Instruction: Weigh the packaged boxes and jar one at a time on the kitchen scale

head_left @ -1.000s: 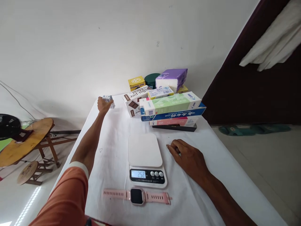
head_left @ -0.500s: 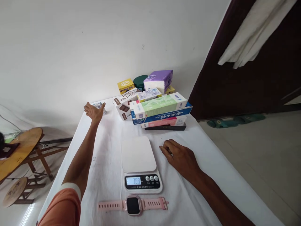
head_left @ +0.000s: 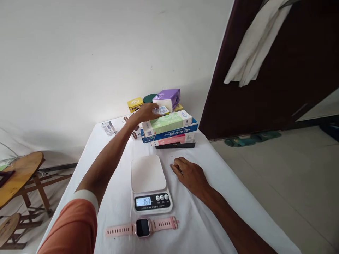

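Note:
My left hand [head_left: 148, 112] reaches over the pile and has its fingers and thumb on either side of a small yellow-and-white box [head_left: 163, 110], whose left end it hides. That box lies on top of the pile, behind a long green-and-white box [head_left: 169, 122]. My right hand [head_left: 188, 173] rests on the white cloth, fingers curled in, with nothing visible in it. Beside it is a white kitchen scale [head_left: 148, 174] with a bare platform, its display reading 363. A pink-strapped smartwatch [head_left: 143, 227] lies flat in front of the scale.
Below the green box are a blue box [head_left: 174, 130], a pink box [head_left: 172, 139] and a black box [head_left: 174, 145]. Behind stand a purple tissue pack [head_left: 168, 95], a yellow box [head_left: 135, 103] and a green lid [head_left: 149, 98]. A small patterned carton [head_left: 109, 128] stands at the left.
My left hand has left the small carton at the back left and moved right to the box on the pile. My right hand stays beside the scale. The view has shifted slightly.

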The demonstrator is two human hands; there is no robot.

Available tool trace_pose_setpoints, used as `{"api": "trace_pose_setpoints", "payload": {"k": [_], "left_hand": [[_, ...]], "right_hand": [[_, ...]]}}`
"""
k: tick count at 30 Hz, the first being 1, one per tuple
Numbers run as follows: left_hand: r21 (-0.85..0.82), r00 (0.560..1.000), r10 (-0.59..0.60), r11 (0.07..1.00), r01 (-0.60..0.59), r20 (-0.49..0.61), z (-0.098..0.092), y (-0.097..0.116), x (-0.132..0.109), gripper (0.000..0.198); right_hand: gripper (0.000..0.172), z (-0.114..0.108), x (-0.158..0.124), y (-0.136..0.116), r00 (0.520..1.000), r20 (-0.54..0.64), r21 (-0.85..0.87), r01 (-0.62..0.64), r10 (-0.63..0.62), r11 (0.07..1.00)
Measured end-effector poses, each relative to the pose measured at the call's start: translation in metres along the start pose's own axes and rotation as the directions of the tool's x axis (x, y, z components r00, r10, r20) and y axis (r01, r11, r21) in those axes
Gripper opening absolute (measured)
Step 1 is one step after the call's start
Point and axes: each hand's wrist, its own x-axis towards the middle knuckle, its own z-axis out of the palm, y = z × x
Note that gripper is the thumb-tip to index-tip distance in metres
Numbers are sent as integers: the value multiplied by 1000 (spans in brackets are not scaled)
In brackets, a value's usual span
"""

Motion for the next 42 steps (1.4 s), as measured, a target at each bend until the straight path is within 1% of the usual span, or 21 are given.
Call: {"api": "trace_pose_setpoints", "payload": {"k": [2,4,7,9,12,14,16,17,18,20,22,24,26,27,29,32,34,36,38,39,42], "left_hand": [[15,999,-10,1000,9,38,-3,2,5,48],[3,999,-33,999,33,34,-6,2,4,47],[-64,994,-104,993,102,-33,-14,-2,-6,47],[-123,982,-156,982,142,-108,-24,-5,-19,49],[-173,947,-178,976,134,-267,-44,-6,-51,48],[-179,915,-175,977,116,-364,-56,-2,-83,46],[-180,895,-175,978,109,-410,-60,7,-121,45],[-179,893,-171,978,104,-415,-58,13,-141,46],[-182,900,-161,979,93,-405,-53,20,-161,47],[-208,930,-137,976,67,-342,-35,35,-196,49],[-248,972,-116,967,62,-206,-10,48,-222,52],[-258,993,-108,962,91,-53,14,59,-236,52],[-237,992,-113,964,123,59,32,66,-241,52],[-226,989,-115,965,134,98,38,68,-242,53],[-214,982,-114,966,145,150,43,69,-241,55],[-206,978,-108,968,144,179,37,67,-242,67],[-199,981,-108,970,140,163,29,68,-243,75],[-178,987,-107,976,128,123,24,72,-244,79],[-120,991,-93,987,104,97,25,79,-242,78],[-74,991,-82,993,89,103,28,83,-240,76],[54,984,-73,996,65,165,40,92,-235,59]], "right_hand": [[24,-2,1,-2,999,31,-4,-15,16,1000],[23,-4,3,-4,998,58,-17,-34,35,999],[23,-7,5,-7,994,89,-39,-62,65,997],[22,-9,6,-10,991,110,-47,-74,78,996],[21,-12,7,-13,984,145,-62,-98,106,993],[21,-14,8,-15,979,164,-71,-113,123,991],[22,-15,8,-15,977,173,-68,-116,126,991],[22,-16,8,-16,977,173,-64,-115,124,991],[22,-16,8,-16,977,172,-60,-113,122,992],[22,-16,7,-15,980,165,-55,-107,115,993],[23,-15,7,-14,984,147,-48,-92,98,995],[24,-14,6,-13,989,122,-33,-75,79,997],[24,-14,5,-13,992,108,-19,-71,72,997],[24,-14,5,-13,992,107,-13,-72,73,997],[23,-15,5,-13,991,111,-2,-74,74,997],[24,-17,5,-14,992,110,16,-67,65,998],[25,-16,5,-13,993,105,27,-59,56,998],[25,-14,4,-11,995,87,31,-46,43,998],[25,-10,4,-8,998,53,26,-26,25,999],[25,-8,3,-7,999,35,24,-14,13,1000],[26,-5,3,-2,1000,8,31,19,-19,999]]}}
